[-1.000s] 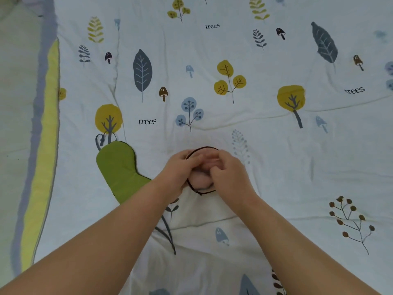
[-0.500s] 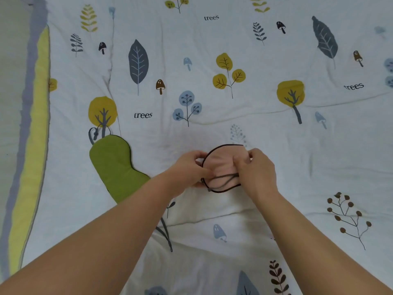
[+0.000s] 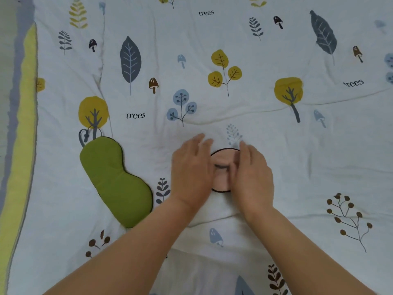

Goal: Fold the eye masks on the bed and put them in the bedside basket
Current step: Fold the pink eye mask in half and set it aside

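Observation:
A pink eye mask (image 3: 221,160) with dark piping lies folded into a rounded pad on the bedspread (image 3: 234,111), its dark strap across the middle. My left hand (image 3: 191,173) covers its left edge, fingers stretched out flat and blurred by motion. My right hand (image 3: 253,177) rests on its right side, thumb and fingers pinching the folded pad. A green eye mask (image 3: 114,179) lies unfolded and flat to the left, apart from both hands. No basket is in view.
The white bedspread printed with trees, leaves and mushrooms fills the view. A yellow and grey border strip (image 3: 21,145) runs down the left edge of the bed.
My left hand has let go of the pink mask and spread flat over its left edge. The right hand has shifted onto the folded pad. The view moved slightly lower.

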Available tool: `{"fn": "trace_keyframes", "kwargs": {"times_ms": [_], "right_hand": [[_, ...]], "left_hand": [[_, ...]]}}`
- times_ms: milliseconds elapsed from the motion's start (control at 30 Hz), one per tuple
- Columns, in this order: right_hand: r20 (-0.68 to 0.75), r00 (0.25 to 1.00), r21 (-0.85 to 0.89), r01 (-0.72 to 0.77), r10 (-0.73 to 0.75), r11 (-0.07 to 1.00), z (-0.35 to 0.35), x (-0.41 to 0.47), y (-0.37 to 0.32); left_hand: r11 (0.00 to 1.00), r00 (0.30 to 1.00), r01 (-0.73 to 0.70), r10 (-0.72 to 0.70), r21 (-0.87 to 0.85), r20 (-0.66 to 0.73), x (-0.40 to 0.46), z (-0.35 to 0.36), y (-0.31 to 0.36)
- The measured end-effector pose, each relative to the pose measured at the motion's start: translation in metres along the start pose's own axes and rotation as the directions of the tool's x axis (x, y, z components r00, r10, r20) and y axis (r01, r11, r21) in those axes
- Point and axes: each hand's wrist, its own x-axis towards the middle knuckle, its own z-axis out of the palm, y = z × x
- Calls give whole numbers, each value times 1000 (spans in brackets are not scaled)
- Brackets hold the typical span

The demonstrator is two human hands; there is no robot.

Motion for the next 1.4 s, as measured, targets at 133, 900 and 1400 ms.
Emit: {"fn": "trace_keyframes", "kwargs": {"times_ms": [133, 900, 1400], "right_hand": [[195, 978, -108, 95, -72, 990, 19, -3, 5], [313, 922, 388, -344, 229, 855, -16, 20, 13], [160, 965, 173, -235, 208, 956, -37, 88, 53]], "left_hand": [[989, 911, -119, 73, 88, 406, -14, 26, -4], [872, 718, 489, -394, -13, 574, 23, 21, 8], [924, 836, 379, -315, -57, 450, 77, 57, 37]]}}
